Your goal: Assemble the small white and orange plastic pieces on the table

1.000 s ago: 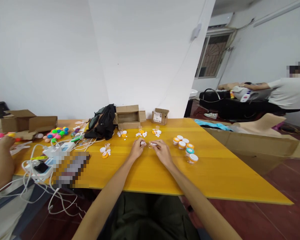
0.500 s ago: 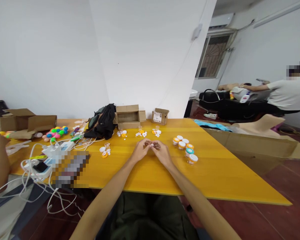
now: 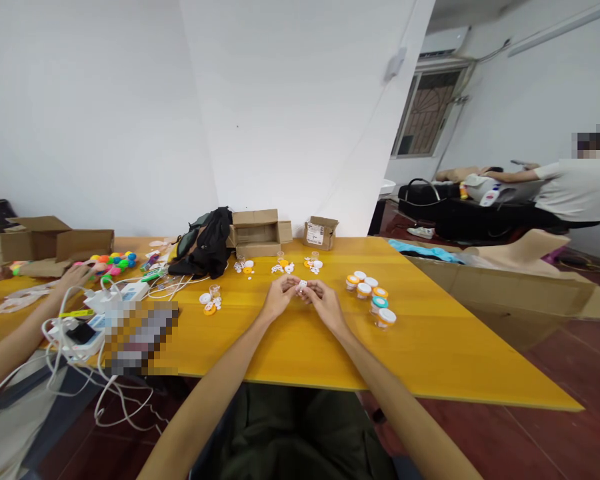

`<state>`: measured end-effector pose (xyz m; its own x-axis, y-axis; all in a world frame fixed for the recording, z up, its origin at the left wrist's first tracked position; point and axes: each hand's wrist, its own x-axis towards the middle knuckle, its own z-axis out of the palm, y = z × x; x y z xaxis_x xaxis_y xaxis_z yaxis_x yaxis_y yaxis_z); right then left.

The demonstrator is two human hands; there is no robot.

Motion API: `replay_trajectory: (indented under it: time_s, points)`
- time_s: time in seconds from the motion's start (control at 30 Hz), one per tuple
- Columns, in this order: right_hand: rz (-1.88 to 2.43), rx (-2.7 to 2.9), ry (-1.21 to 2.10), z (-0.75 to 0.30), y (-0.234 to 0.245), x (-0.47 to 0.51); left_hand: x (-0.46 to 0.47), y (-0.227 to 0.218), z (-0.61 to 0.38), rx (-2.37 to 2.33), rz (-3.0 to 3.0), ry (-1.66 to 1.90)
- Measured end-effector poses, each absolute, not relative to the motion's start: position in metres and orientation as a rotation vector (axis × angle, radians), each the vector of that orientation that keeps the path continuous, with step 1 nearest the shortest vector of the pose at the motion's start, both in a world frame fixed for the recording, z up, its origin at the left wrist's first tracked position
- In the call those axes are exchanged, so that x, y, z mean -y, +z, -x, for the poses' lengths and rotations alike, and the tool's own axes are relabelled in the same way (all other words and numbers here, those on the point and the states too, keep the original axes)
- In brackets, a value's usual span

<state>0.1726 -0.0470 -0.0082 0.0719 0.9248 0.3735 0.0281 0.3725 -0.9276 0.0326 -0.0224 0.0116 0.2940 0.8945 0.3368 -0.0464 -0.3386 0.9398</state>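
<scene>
My left hand (image 3: 279,297) and my right hand (image 3: 324,300) meet over the middle of the yellow table (image 3: 430,340), fingers curled toward each other. Between the fingertips sits a small white die (image 3: 303,285), pinched by both hands. Several small lidded jars (image 3: 373,293) with orange, white and teal caps stand just right of my right hand. Loose white dice and caps (image 3: 283,268) lie a little beyond my hands. More caps and a tiny clear jar (image 3: 211,300) sit to the left.
Open cardboard boxes (image 3: 258,233) and a black bag (image 3: 205,248) stand at the table's far edge. Chargers and white cables (image 3: 87,320) crowd the left. Another person's hand (image 3: 75,275) reaches near coloured balls (image 3: 113,261). A person in white (image 3: 577,187) sits at the far right.
My hands stayed together at the table's middle; the white die now shows between the fingertips. At the left, the other person's arm stretched out toward the coloured balls.
</scene>
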Motion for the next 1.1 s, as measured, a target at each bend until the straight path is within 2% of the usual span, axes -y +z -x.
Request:
replay_trajectory:
  time_s: [0.67,1.1]
  points:
    - [0.945,1.403,0.888,-0.1770,-0.0091,0.0420,0.0233,0.0127,-0.0332,-0.803,-1.614,1.267]
    - [0.960,1.496,0.778,-0.1759,-0.0119,0.0421,0.0246,0.0123,-0.0310,-0.814,-1.688,1.291]
